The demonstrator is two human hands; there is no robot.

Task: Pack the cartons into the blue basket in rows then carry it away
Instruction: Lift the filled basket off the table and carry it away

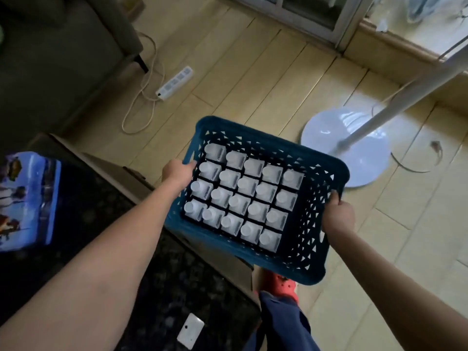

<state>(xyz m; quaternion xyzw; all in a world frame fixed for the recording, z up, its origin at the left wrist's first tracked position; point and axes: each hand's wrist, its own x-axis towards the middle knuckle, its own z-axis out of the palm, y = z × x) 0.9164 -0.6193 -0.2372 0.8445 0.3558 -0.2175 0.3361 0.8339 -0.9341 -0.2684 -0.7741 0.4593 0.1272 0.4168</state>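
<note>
The blue basket (pixel 316 219) hangs in the air in front of me, over the floor and the edge of a dark table. Several white cartons (pixel 243 196) with round caps stand inside it in tight rows, filling the left part; a strip along the basket's right side is bare. My left hand (pixel 178 172) grips the basket's left rim. My right hand (pixel 338 215) grips the right rim, thumb over the edge.
A white fan base (pixel 354 138) with its pole stands on the floor just beyond the basket. A power strip (pixel 174 83) and cable lie further left, by a dark sofa (pixel 63 46). A blue box (pixel 27 198) and a white phone (pixel 190 330) lie on the dark table. My red shoe (pixel 281 285) shows below.
</note>
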